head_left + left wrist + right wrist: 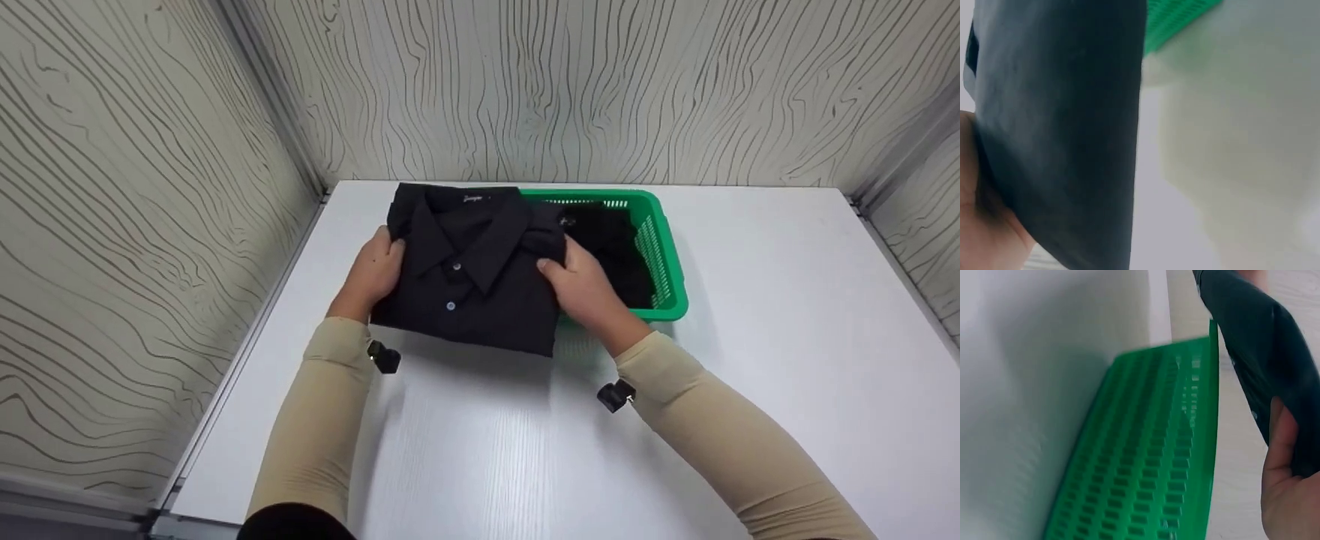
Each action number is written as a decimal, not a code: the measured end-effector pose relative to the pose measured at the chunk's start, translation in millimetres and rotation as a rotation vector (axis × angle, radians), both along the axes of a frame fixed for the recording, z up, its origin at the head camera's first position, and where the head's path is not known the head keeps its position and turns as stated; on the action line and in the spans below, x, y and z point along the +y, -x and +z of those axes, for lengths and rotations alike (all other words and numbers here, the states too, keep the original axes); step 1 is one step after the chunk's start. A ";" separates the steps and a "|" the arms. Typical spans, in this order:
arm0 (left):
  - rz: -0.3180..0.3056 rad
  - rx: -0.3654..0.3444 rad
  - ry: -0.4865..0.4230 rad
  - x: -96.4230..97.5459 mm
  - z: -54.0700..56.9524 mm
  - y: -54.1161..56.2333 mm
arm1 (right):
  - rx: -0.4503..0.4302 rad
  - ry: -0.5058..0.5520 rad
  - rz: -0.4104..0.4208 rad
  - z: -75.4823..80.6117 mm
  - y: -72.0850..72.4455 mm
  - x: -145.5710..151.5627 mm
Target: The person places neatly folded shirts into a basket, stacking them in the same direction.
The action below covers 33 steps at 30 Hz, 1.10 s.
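A folded black shirt (495, 307) with its collar and two light buttons facing up is held above the table between both hands. My left hand (373, 268) grips its left side, thumb on top. On the opposite side my right hand (581, 285) grips the edge, thumb over the front. In the left wrist view the shirt (1067, 129) hangs close to the camera beside the palm. The right wrist view shows the thumb pressed to the shirt (1264, 343), next to the basket's wall. Part of the green basket (667, 255) is hidden behind the shirt.
Inside the basket lies dark folded clothing (615, 251) with a small label. Both stand on a white table (780, 322). Panels with a wood-grain pattern (585, 90) rise behind the table and along its left and right sides.
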<state>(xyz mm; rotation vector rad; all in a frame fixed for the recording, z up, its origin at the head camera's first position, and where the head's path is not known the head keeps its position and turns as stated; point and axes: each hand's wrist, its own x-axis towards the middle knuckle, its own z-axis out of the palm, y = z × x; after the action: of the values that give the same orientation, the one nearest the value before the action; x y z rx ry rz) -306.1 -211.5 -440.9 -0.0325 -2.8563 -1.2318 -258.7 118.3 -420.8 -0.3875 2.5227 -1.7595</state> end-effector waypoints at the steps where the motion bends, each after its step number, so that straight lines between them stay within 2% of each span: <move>1: -0.006 -0.004 -0.005 3.1 2.3 0.1 | 0.018 -0.018 -0.008 1.6 1.7 4.4; 6: -0.056 0.013 -0.036 18.8 13.3 -2.2 | 0.089 -0.103 -0.054 5.8 10.7 26.2; 10: -0.126 0.035 -0.083 31.6 22.2 -6.2 | 0.108 -0.184 -0.076 9.5 18.7 43.2; 16: -0.229 0.003 -0.114 49.4 35.2 -6.2 | 0.139 -0.301 -0.091 23.8 32.8 68.7; 20: -0.258 -0.030 -0.109 61.6 43.0 -1.2 | 0.150 -0.367 -0.115 32.3 40.1 82.8; 26: -0.241 -0.035 -0.049 82.5 48.6 4.8 | 0.176 -0.449 -0.176 32.8 51.6 102.1; 33: -0.134 -0.003 0.002 102.5 41.2 14.0 | 0.185 -0.494 -0.186 26.9 62.3 113.1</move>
<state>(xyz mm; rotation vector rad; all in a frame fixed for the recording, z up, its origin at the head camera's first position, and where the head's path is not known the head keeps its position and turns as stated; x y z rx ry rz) -320.1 -109.0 -399.7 -0.2260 -2.9000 -1.2519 -321.0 231.4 -393.8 -0.3042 3.0834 -1.1157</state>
